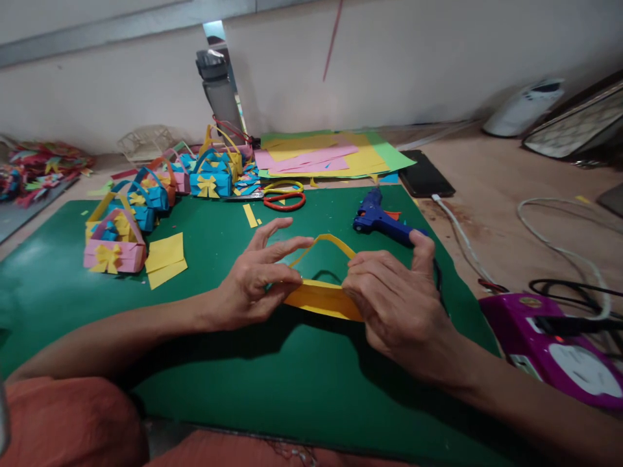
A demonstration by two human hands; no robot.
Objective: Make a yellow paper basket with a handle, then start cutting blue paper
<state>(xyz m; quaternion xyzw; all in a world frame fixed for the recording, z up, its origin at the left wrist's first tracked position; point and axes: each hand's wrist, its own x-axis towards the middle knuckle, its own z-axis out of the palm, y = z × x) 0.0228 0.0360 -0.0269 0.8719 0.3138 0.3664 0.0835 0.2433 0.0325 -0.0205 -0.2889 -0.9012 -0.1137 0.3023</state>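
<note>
Between my two hands is a yellow paper basket [322, 300] with a thin arched handle, raised over the green mat [272, 383]. My left hand [260, 275] pinches its left end between thumb and a finger, the other fingers spread above. Closed on the right end is my right hand [394, 298], its fingers bent over the paper and the handle's right foot. Part of the basket is hidden behind the right fingers. Just beyond the right hand lies a blue glue gun [382, 217].
Finished paper baskets [117, 250] with bows line the mat's left side, near folded yellow paper [165, 259]. Scissors [285, 201], coloured sheets [335, 154], a phone [426, 173] and a bottle [221, 97] stand or lie farther back. A purple power box [530, 324] with cables is at right.
</note>
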